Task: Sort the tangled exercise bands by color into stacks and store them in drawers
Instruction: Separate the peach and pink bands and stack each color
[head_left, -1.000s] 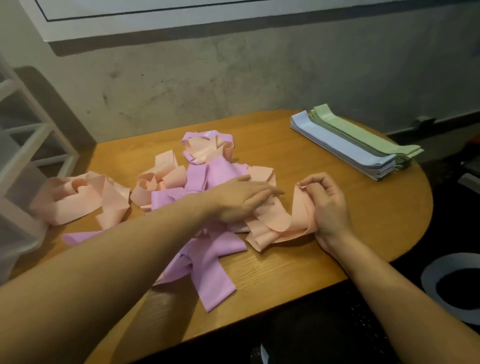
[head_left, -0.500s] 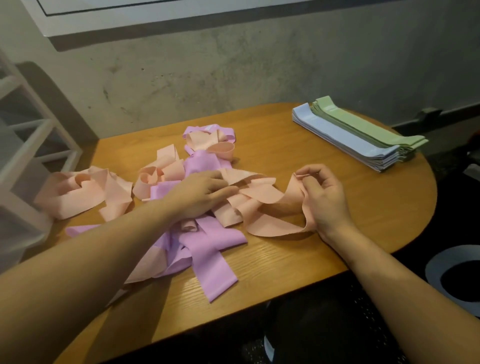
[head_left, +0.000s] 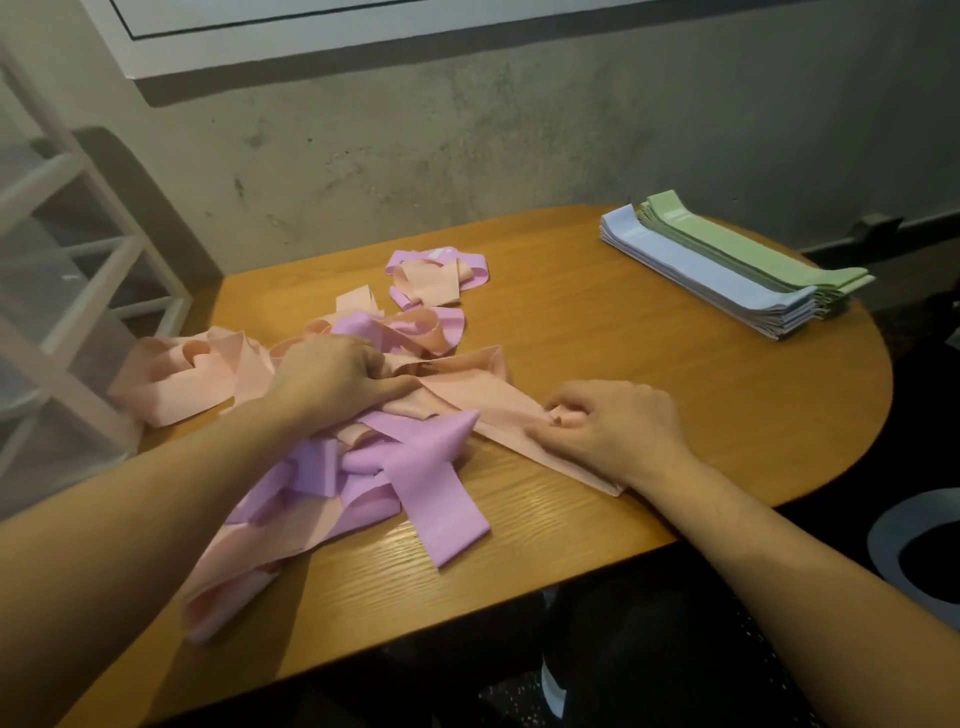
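Observation:
A tangle of peach and purple exercise bands (head_left: 395, 457) covers the left half of the wooden table (head_left: 649, 364). One peach band (head_left: 483, 402) is stretched between my hands. My left hand (head_left: 337, 376) presses down on the pile and grips that band's left end. My right hand (head_left: 605, 426) is closed on its right end, near the table's front edge. At the far right lie two flat stacks side by side: light blue bands (head_left: 696, 270) and green bands (head_left: 748, 249).
A white drawer frame (head_left: 67, 270) stands at the left, touching the table's end. More peach loops (head_left: 182, 374) lie beside it. A grey concrete wall runs behind the table. A round dark bin (head_left: 919, 551) sits on the floor at the right.
My right hand has pulled the peach band toward the front edge and drawn it straight. My left hand has shifted left and closed on the pile. The camera has tipped a little lower.

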